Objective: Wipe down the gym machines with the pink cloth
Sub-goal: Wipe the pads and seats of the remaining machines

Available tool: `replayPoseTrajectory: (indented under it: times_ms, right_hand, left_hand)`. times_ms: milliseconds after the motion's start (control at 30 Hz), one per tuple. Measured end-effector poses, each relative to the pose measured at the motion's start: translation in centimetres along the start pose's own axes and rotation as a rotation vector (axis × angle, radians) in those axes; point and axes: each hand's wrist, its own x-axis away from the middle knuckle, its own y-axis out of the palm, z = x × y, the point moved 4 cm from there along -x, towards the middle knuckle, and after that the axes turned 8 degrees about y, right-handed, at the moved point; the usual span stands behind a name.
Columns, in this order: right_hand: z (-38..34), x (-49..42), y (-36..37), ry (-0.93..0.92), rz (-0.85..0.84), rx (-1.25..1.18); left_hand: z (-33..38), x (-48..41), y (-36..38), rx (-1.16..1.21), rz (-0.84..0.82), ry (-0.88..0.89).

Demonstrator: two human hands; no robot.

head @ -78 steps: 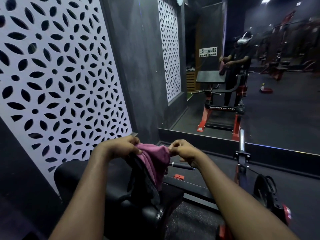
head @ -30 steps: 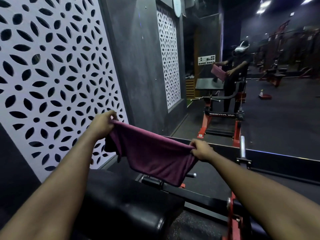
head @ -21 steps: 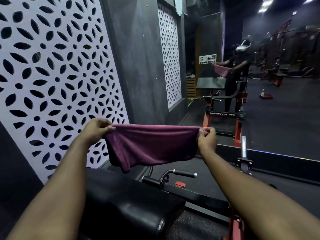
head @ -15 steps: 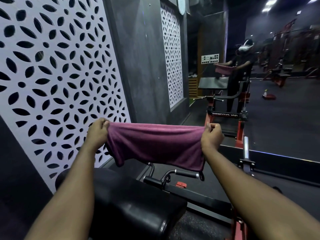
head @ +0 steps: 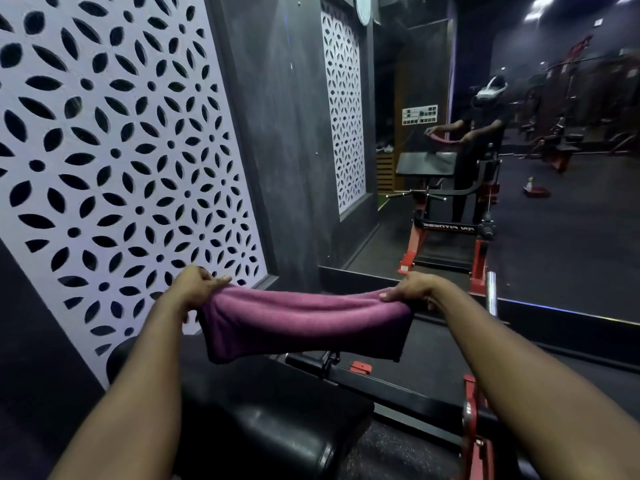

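The pink cloth (head: 304, 323) hangs stretched between my two hands, above the far end of a black padded machine pad (head: 263, 417). My left hand (head: 194, 285) pinches its left top corner. My right hand (head: 412, 289) pinches its right top corner. The cloth's lower edge droops just above the pad and the machine's black handle bar (head: 308, 362). The machine's frame is black with red parts (head: 471, 410) at the lower right.
A white patterned wall panel (head: 114, 161) stands close on the left. A large mirror (head: 540, 209) ahead reflects me, the cloth and the red-and-black machine. A chrome peg (head: 491, 292) stands upright to the right of my right hand. Dark floor lies beyond the pad.
The cloth went from bunched in both hands to spread wide between them. Since half a second ago both hands have lowered it slightly toward the pad.
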Motion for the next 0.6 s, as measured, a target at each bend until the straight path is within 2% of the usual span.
replayPoseTrajectory:
  times_ms: [167,267,333,433,533,600]
  right_hand:
    - [-1.3,1.6,0.3,-0.022,0.331,-0.046]
    - [-3.7,3.5,1.0,-0.016,0.395,-0.171]
    - [-6.1,4.7,2.0,-0.129,0.356,-0.237]
    - [-9.0,6.3,4.9,-0.364,0.216,-0.366]
    - [-10.4,7.8,7.4,-0.518,-0.066,-0.52]
    - [-10.4,8.5,7.9,-0.583,-0.188,-0.516]
  left_hand:
    - [1.8,1.7,0.9,-0.154,0.262,-0.022]
    - [4.0,2.2,2.3,-0.179,0.259,-0.057]
    - [6.5,2.2,3.3,-0.191,0.196,-0.006]
    - [10.5,3.3,5.4,-0.127,0.073,0.191]
    - [13.6,4.8,7.0,0.052,0.006,0.372]
    - [14.8,5.6,7.1,0.157,-0.058,0.455]
